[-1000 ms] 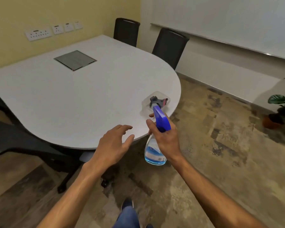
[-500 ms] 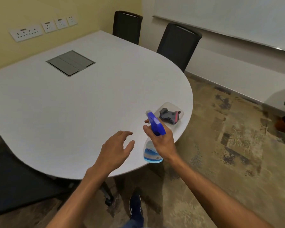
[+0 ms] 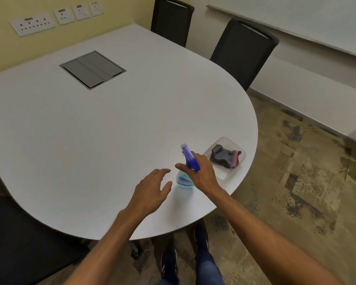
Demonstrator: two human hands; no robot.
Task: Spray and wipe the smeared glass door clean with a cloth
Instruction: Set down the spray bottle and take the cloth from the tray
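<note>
A clear spray bottle (image 3: 184,181) with a blue trigger head and blue liquid is over the white table (image 3: 90,130) near its right edge. My right hand (image 3: 201,173) grips the bottle's neck from above. My left hand (image 3: 152,190) hovers just left of the bottle, fingers spread and holding nothing. A folded grey cloth (image 3: 225,156) with a pink edge lies in a clear tray (image 3: 224,173) right of the bottle. No glass door is in view.
Two black chairs (image 3: 243,52) stand at the table's far side, and another dark chair (image 3: 19,243) sits at the near left. A grey cable hatch (image 3: 92,69) is set in the tabletop. Wall sockets (image 3: 32,23) line the yellow wall. Patterned carpet lies to the right.
I have stepped closer to the table. My right hand has carried the bottle from off the table's edge to over the tabletop beside the tray. My left hand stays beside it.
</note>
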